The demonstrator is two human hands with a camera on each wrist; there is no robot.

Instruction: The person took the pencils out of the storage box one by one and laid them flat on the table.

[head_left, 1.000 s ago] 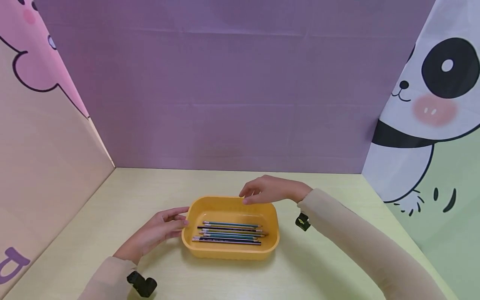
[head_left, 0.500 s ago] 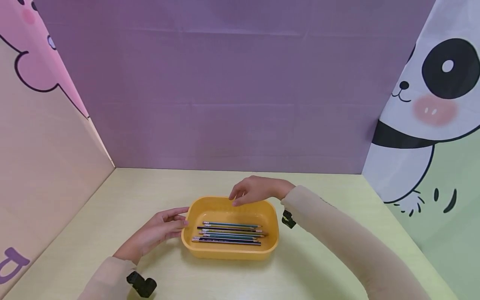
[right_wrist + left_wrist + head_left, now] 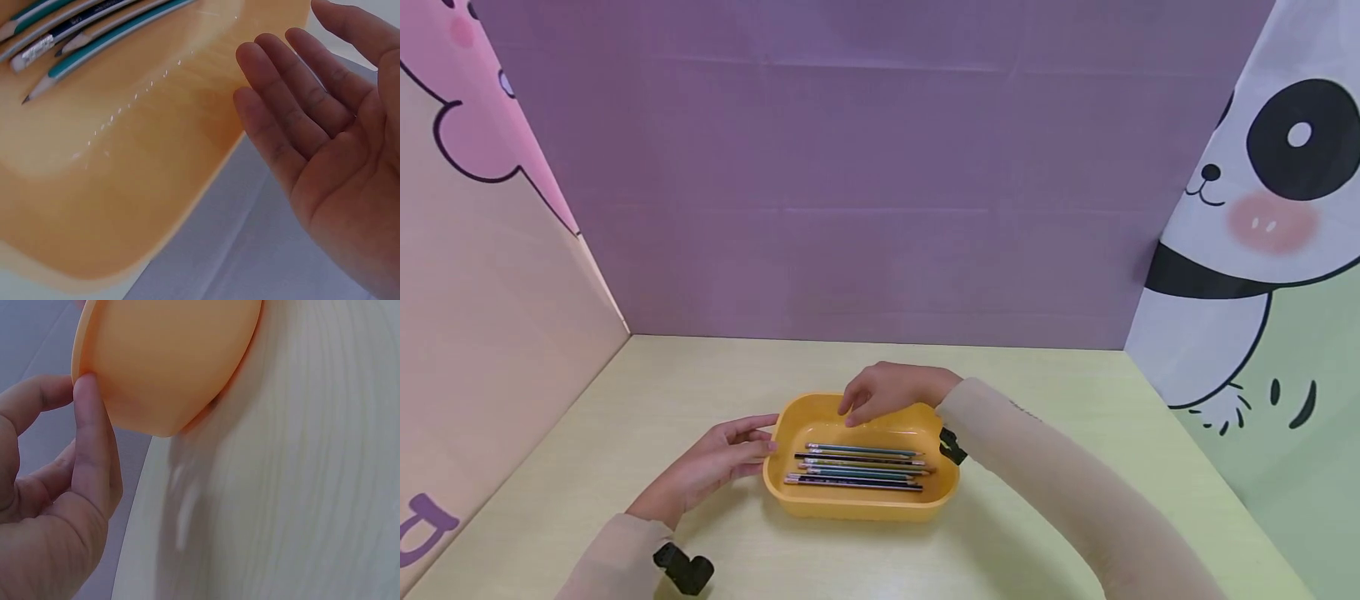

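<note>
A yellow plastic tub [image 3: 861, 507] sits on the table with several pencils [image 3: 859, 467] lying side by side across its floor. My left hand [image 3: 715, 458] holds the tub's left end, thumb at the rim and fingers against the outer wall; in the left wrist view those fingertips [image 3: 87, 387] pinch the rim. Over the tub's back edge is my right hand [image 3: 887, 390], its fingers loosely bent and empty. In the right wrist view its palm faces the tub, and the pencils [image 3: 69, 37] lie apart from the fingers.
The pale wooden table [image 3: 700, 375] runs back to a purple cloth wall [image 3: 865, 192]. Printed panels stand at the sides, a panda [image 3: 1262, 217] on the right one. A black wrist camera [image 3: 683, 568] is strapped at each sleeve.
My right hand has moved left along the tub's back edge and slightly down over its inside. The left hand, tub and pencils look the same.
</note>
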